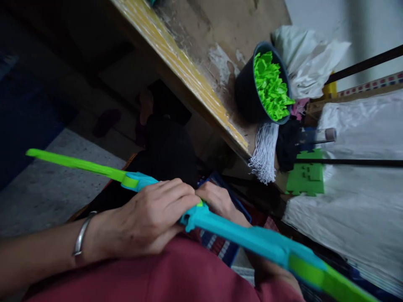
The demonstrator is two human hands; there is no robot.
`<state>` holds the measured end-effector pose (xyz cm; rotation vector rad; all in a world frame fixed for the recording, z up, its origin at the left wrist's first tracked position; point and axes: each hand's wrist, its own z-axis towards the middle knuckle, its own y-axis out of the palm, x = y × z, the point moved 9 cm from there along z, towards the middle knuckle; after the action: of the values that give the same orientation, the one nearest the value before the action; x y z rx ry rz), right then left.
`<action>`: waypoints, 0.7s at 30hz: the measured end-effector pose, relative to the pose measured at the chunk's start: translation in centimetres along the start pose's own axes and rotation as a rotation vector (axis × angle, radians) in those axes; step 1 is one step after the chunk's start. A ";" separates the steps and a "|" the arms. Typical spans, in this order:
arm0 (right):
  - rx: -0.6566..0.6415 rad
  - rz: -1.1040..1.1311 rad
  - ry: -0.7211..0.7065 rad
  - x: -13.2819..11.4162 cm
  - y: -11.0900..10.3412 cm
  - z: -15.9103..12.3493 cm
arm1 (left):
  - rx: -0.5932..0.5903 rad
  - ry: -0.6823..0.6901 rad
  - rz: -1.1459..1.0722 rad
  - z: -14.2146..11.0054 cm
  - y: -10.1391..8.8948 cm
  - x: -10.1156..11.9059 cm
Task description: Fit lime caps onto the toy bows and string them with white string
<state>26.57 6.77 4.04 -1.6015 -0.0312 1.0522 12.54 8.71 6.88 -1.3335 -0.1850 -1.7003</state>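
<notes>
A long plastic toy bow (239, 233) lies slantwise across my lap, its middle turquoise and both ends bright green. My left hand (154, 214), with a silver bangle at the wrist, is closed around its middle. On the far side of it, my right hand (218, 201) is closed against the middle, close by the left fingers. My right forearm passes under the turquoise part. Both palms, and the part of the bow beneath the left hand, are hidden. A small green piece shows at the left fingertips.
On the worn wooden table (189, 79) a dark bucket (248, 94) holds many bright green plastic pieces (272, 86). A bundle of white strings (266, 153) hangs over the table edge. Beyond are a green foam mat (307, 174), white sacks (362, 176) and dark bars (355, 162).
</notes>
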 end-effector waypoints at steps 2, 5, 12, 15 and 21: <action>0.074 -0.155 0.197 4.9 -2.2 -1.6 | -0.001 -0.136 -0.032 0.6 -0.5 -2.0; 0.294 -0.678 0.778 13.6 -9.0 -6.5 | -0.038 -0.436 -0.129 0.6 -1.2 -6.2; 0.369 -0.829 0.962 20.2 -13.1 -10.0 | -0.082 -0.832 -0.796 -2.6 -1.4 -10.3; 0.290 -0.919 1.007 20.7 -12.8 -10.1 | -0.046 -0.847 -0.928 -3.7 -1.4 -10.6; 0.317 -0.884 0.994 20.4 -13.4 -10.5 | 0.062 -0.829 -0.891 -5.0 -2.8 -11.0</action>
<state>52.01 14.05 1.83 -1.4212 0.0881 -0.4365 6.75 13.43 -3.05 -2.0058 -1.4697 -1.6453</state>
